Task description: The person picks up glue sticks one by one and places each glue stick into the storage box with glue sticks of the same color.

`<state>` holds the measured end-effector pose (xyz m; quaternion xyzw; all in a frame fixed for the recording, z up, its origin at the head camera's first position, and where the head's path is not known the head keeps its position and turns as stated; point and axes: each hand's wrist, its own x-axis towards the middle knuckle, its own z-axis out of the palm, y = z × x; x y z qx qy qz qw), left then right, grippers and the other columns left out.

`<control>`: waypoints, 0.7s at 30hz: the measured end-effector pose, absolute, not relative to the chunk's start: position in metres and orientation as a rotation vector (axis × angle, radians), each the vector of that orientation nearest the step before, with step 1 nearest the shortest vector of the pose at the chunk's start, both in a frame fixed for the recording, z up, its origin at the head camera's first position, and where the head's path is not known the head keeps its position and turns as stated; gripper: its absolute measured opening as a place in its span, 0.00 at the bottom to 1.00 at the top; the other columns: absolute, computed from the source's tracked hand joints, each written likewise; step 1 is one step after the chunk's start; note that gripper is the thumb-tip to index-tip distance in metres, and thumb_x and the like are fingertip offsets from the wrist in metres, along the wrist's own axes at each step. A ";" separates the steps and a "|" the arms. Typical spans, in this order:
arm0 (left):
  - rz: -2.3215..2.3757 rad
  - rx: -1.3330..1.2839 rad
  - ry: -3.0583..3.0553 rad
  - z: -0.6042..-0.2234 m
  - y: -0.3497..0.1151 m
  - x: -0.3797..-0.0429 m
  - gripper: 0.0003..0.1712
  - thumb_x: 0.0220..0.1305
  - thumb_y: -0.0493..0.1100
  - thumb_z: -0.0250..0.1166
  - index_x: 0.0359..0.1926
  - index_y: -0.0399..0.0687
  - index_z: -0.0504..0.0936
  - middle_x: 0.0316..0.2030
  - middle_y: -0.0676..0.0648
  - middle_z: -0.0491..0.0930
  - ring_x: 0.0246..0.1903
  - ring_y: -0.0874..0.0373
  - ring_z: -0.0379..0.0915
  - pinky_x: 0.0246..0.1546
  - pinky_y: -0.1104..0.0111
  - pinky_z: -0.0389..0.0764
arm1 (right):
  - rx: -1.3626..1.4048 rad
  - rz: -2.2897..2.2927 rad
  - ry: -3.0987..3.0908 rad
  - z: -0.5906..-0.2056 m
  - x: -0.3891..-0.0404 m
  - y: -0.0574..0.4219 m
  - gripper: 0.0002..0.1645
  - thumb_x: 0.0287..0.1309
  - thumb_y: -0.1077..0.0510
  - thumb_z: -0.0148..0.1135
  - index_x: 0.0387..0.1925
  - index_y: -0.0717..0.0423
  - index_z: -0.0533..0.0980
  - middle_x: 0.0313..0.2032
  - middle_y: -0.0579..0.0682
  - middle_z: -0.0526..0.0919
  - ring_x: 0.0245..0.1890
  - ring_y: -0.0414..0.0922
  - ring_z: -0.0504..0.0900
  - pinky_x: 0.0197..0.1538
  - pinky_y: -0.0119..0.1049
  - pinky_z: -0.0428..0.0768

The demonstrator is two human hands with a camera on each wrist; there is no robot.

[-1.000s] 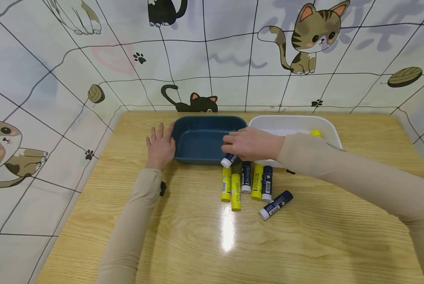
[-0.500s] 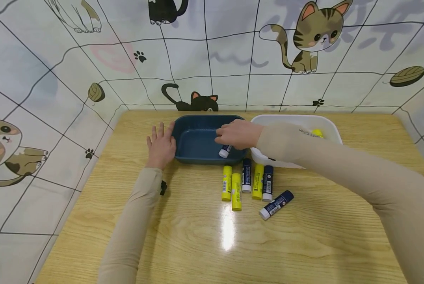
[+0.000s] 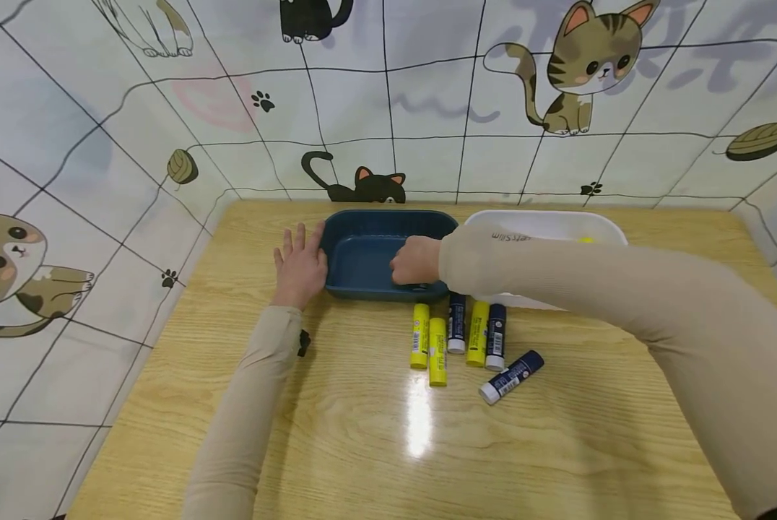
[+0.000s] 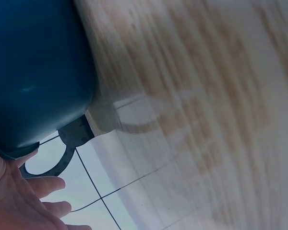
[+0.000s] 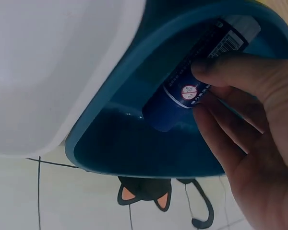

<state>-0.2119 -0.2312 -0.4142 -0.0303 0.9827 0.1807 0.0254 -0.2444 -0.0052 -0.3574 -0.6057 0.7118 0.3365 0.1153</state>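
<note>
My right hand (image 3: 416, 260) is down inside the dark blue bin (image 3: 378, 295) at its right end. Its thumb and fingers pinch a navy glue stick (image 5: 180, 88) with a white end, seen in the right wrist view; the head view mostly hides it behind the hand. My left hand (image 3: 300, 269) has its fingers spread and straight, touching the bin's left end. In the left wrist view its fingers (image 4: 50, 184) show right at the bin's rim.
In front of the bins lie yellow glue sticks (image 3: 419, 337) and navy ones, including a slanted navy glue stick (image 3: 511, 377). A white bin (image 3: 544, 214) with something yellow inside stands against the blue bin's right side, under my right forearm. A cat-print wall backs the table.
My right hand has carried the navy glue stick from the front right rim leftward and down into the blue bin. The left hand stays at the bin's left end.
</note>
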 end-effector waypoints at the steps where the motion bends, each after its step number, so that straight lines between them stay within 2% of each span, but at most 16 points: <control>1: 0.556 -0.091 3.037 -0.414 -0.231 -0.212 0.31 0.76 0.45 0.37 0.77 0.58 0.46 0.75 0.39 0.36 0.72 0.41 0.22 0.66 0.40 0.33 | -1.766 1.024 2.064 -0.360 -0.244 -0.006 0.13 0.62 0.65 0.62 0.48 0.52 0.82 0.45 0.51 0.83 0.39 0.46 0.82 0.39 0.36 0.81; 6: 0.557 -0.095 3.039 -0.415 -0.230 -0.212 0.31 0.76 0.46 0.37 0.77 0.59 0.46 0.75 0.39 0.37 0.72 0.40 0.24 0.66 0.40 0.32 | -1.729 1.131 2.025 -0.368 -0.244 -0.008 0.12 0.63 0.64 0.62 0.48 0.53 0.82 0.41 0.50 0.83 0.35 0.45 0.82 0.38 0.36 0.81; 16: 0.558 -0.088 3.040 -0.414 -0.230 -0.212 0.31 0.76 0.46 0.37 0.77 0.58 0.46 0.75 0.39 0.37 0.72 0.40 0.23 0.66 0.40 0.33 | -1.812 1.151 2.060 -0.368 -0.245 0.001 0.14 0.61 0.63 0.64 0.49 0.52 0.82 0.44 0.49 0.84 0.41 0.46 0.82 0.43 0.37 0.81; 21: 0.546 -0.083 3.048 -0.415 -0.230 -0.211 0.32 0.76 0.46 0.37 0.77 0.58 0.45 0.75 0.37 0.39 0.72 0.39 0.25 0.66 0.39 0.35 | -1.959 1.132 2.134 -0.355 -0.242 0.009 0.16 0.61 0.62 0.64 0.50 0.48 0.82 0.46 0.49 0.83 0.43 0.45 0.80 0.39 0.36 0.81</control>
